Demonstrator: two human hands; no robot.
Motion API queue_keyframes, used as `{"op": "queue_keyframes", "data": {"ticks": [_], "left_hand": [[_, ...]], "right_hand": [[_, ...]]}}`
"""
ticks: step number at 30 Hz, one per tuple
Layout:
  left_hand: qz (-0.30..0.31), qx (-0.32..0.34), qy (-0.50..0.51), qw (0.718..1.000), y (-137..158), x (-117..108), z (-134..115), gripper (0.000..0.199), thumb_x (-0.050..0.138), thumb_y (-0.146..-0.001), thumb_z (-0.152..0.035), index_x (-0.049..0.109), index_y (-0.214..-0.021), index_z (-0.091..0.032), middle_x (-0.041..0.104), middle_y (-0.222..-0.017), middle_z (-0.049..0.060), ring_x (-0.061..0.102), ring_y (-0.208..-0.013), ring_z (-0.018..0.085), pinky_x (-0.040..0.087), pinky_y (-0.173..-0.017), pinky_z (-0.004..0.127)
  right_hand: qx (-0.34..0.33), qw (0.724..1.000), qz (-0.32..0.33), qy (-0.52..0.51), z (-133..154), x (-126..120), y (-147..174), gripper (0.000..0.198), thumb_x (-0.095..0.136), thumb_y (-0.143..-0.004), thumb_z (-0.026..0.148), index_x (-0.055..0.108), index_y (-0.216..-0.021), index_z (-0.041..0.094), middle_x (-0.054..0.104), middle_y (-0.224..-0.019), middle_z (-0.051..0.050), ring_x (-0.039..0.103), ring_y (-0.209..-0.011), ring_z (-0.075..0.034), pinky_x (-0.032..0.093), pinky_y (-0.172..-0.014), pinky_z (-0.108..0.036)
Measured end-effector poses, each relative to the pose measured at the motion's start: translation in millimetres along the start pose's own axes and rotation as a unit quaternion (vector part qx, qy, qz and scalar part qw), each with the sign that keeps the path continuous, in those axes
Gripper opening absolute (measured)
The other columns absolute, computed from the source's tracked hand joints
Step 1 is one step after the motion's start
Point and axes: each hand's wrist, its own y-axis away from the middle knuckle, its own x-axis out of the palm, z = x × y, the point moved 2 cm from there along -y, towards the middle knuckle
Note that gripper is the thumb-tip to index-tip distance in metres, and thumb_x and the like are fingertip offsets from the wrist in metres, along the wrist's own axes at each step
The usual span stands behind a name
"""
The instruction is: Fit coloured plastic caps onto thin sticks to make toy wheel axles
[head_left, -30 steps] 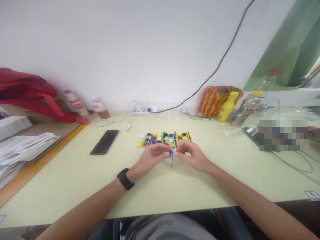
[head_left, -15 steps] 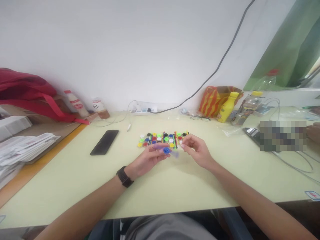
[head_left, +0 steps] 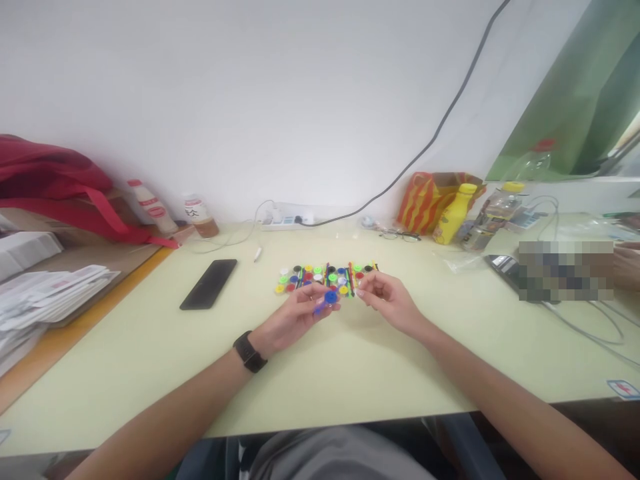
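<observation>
My left hand (head_left: 293, 317), with a black watch on its wrist, holds a small blue round spinner-like piece (head_left: 331, 297) between thumb and fingers. A blurred blue-violet part of it reaches down and to the left. My right hand (head_left: 393, 303) is beside it on the right, thumb and fingertips pinched together; whether anything lies between them is too small to make out. Just beyond both hands, rows of small round pieces (head_left: 310, 275) in white, yellow, green, black, blue and red lie on the table, with thin coloured sticks (head_left: 352, 277) among them. My hands partly hide these rows.
A black phone (head_left: 209, 285) lies to the left on the pale table (head_left: 280, 400). Papers (head_left: 65, 293) and a red bag (head_left: 55, 173) fill the far left. Bottles, including a yellow bottle (head_left: 454, 215), stand by the wall. Another person's hand (head_left: 627, 263) shows at right.
The blurred part of the blue piece has swung from the lower right to the lower left. My right hand has shifted slightly left, towards my left hand.
</observation>
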Motion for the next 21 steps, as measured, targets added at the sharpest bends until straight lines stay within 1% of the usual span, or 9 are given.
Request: {"op": "queue_keyframes", "data": {"ticks": [4,7,10,13,17,21], "left_hand": [[-0.017,0.008,-0.005,1.0,-1,0,0,0.022,0.088,-0.078,-0.019,0.074,-0.095,-0.02,0.077,-0.099,0.001,0.075,-0.098,0.016,0.054,-0.092,0.025],[-0.033,0.006,-0.021,0.999,-2,1,0,0.025,0.09,-0.076,-0.02,0.073,-0.095,-0.019,0.076,-0.097,0.001,0.075,-0.097,0.016,0.053,-0.09,0.025],[-0.04,0.004,-0.052,0.998,-3,3,1,0.029,0.092,-0.074,-0.021,0.071,-0.094,-0.018,0.075,-0.092,0.001,0.075,-0.093,0.016,0.053,-0.086,0.025],[-0.044,0.006,-0.093,0.995,-2,6,2,0.031,0.092,-0.073,-0.023,0.071,-0.094,-0.016,0.074,-0.091,0.002,0.073,-0.091,0.016,0.052,-0.085,0.025],[-0.035,0.006,-0.129,0.991,-1,10,3,0.031,0.091,-0.075,-0.026,0.072,-0.096,-0.015,0.073,-0.088,0.004,0.07,-0.085,0.015,0.052,-0.081,0.026],[-0.016,0.014,-0.154,0.988,0,11,4,0.027,0.09,-0.076,-0.025,0.071,-0.093,-0.015,0.073,-0.087,0.004,0.07,-0.086,0.016,0.053,-0.085,0.031]], "right_hand": [[0.008,1.0,0.001,-0.006,-2,0,-1,0.033,0.072,-0.09,0.052,0.063,-0.093,0.02,0.057,-0.07,0.002,0.052,-0.063,-0.014,0.042,-0.059,-0.027],[0.007,1.0,-0.005,-0.008,0,-1,0,0.032,0.073,-0.09,0.05,0.063,-0.094,0.02,0.057,-0.07,0.002,0.052,-0.063,-0.013,0.042,-0.059,-0.027],[-0.005,1.0,-0.002,-0.01,3,0,2,0.029,0.071,-0.092,0.048,0.063,-0.095,0.02,0.057,-0.071,0.002,0.053,-0.064,-0.014,0.043,-0.06,-0.027],[-0.025,1.0,0.01,0.002,4,2,3,0.026,0.069,-0.094,0.046,0.064,-0.095,0.021,0.059,-0.075,0.001,0.055,-0.067,-0.014,0.044,-0.062,-0.028],[-0.041,0.998,0.041,0.024,6,4,5,0.024,0.065,-0.097,0.044,0.063,-0.093,0.021,0.06,-0.076,0.0,0.054,-0.067,-0.014,0.044,-0.065,-0.029],[-0.024,0.992,0.107,0.067,9,8,6,0.03,0.06,-0.099,0.047,0.065,-0.088,0.02,0.058,-0.074,0.0,0.052,-0.067,-0.014,0.042,-0.064,-0.028]]}}
